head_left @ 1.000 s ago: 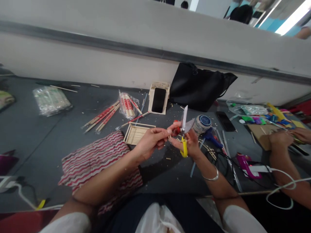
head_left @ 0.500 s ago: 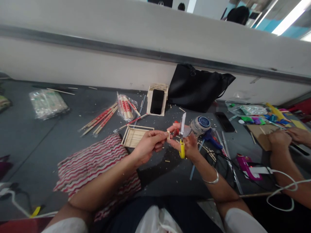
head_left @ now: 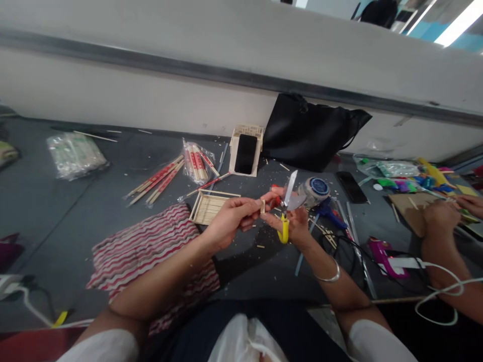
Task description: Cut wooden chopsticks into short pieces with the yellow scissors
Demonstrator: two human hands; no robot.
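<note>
My left hand (head_left: 236, 217) is closed, pinching a small piece made of short wooden sticks (head_left: 263, 206) between thumb and fingertips. My right hand (head_left: 296, 226) has scissors (head_left: 285, 229) with a yellow handle hooked in it, the spread blades pointing up and away from me. Fingertips of the right hand also touch the small wooden piece from the other side. Just beyond my left hand lies a shallow open frame of wooden sticks (head_left: 207, 210). A striped cloth (head_left: 151, 246) lies beneath my left forearm.
Beyond the right hand stand a jar with a blue lid (head_left: 320, 187) and a blue glue gun (head_left: 334, 216). A phone (head_left: 246, 153) leans on a stick-built structure beside a black bag (head_left: 309, 133). Bundled sticks (head_left: 160, 178) lie left. Another person's hands (head_left: 441, 218) work at right.
The view has shifted slightly, so things sit a little differently in it. Both hands stay together around the small wooden piece, and the scissors have tilted slightly to the right.
</note>
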